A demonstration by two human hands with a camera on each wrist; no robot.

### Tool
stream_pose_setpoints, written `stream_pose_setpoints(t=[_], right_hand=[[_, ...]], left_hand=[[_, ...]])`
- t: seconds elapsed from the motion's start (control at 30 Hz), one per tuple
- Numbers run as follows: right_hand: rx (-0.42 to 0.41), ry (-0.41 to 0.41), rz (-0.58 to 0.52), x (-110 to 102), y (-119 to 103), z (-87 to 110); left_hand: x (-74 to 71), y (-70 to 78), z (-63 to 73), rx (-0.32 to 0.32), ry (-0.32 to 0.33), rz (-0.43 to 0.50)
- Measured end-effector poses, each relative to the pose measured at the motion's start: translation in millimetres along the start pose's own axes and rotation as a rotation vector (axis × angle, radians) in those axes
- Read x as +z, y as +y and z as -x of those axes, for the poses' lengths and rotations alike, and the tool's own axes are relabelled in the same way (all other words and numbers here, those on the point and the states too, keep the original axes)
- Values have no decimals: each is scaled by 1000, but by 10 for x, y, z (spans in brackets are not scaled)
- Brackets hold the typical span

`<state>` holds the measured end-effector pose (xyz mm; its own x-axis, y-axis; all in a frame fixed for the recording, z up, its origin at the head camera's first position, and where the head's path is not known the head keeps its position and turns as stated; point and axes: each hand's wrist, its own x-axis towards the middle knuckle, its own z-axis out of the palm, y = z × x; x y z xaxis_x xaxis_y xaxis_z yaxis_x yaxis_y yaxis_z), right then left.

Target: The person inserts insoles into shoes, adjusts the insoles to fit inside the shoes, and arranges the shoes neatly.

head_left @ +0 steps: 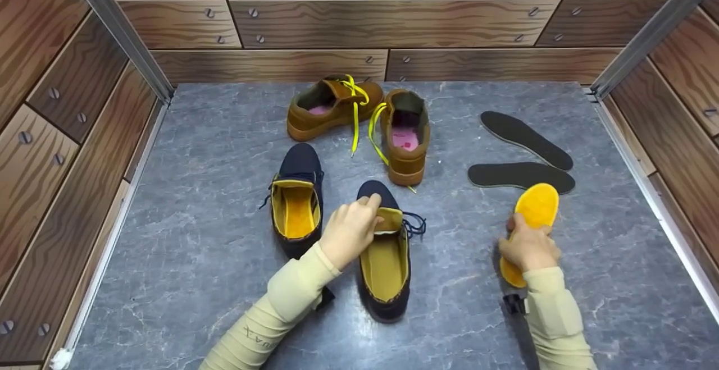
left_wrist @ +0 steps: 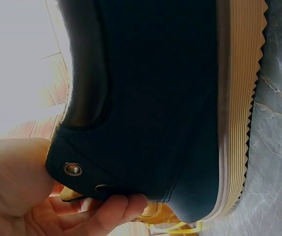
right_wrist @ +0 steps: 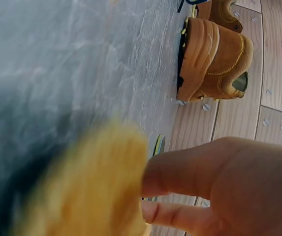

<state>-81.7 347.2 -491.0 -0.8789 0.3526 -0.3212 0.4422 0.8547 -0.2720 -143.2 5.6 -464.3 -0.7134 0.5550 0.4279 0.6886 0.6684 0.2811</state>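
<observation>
The yellow insole (head_left: 538, 202) looked soft and fuzzy, perhaps felt, though the right wrist view blurred its nap. Left of it, the navy shoe (left_wrist: 160, 88) had matt, cloth-like sides, a shiny metal eyelet (left_wrist: 73, 169) and a rubbery sole (left_wrist: 240, 98) (ridged, sawtoothed below). Beyond the yellow insole, two black insoles (head_left: 514, 174) looked smooth and matt.

Illegible lettering on left sleeve (head_left: 250, 325)

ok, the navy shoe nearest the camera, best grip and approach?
Likely the heel collar of that navy shoe, pinched from the near side, thumb inside, fingers down the back. Its heel faces the person, the opening faces up and the rear rim is exposed, while the left hand is at the tongue and the laces spread off the right side.
</observation>
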Motion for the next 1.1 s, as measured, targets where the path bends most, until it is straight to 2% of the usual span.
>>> stream_pose_setpoints(t=[0.13,0.3,0.5,0.6,0.67,0.77,0.93,1.1], right_hand=[[20,76,-100,35,88,-7],[45,88,-191,15,238,-53],[32,75,-146,-44,331,-102],[27,114,-130,-59,339,-102],[12,171,-132,-66,301,-68],[-51,286,-155,-106,136,47],[-259,466,-203,-207,-382,360],[-492,533,-249,-243,-918,690]], left_hand=[[-2,-14,10,0,-6,8],[10,-14,7,-3,-13,12],[-2,-16,4,-2,-19,15],[-22,-10,2,-2,-24,12],[-34,-3,0,-1,-33,2],[-57,13,-1,8,-47,-21],[-69,23,-12,19,-44,-41],[-82,7,-40,26,-10,-58]])
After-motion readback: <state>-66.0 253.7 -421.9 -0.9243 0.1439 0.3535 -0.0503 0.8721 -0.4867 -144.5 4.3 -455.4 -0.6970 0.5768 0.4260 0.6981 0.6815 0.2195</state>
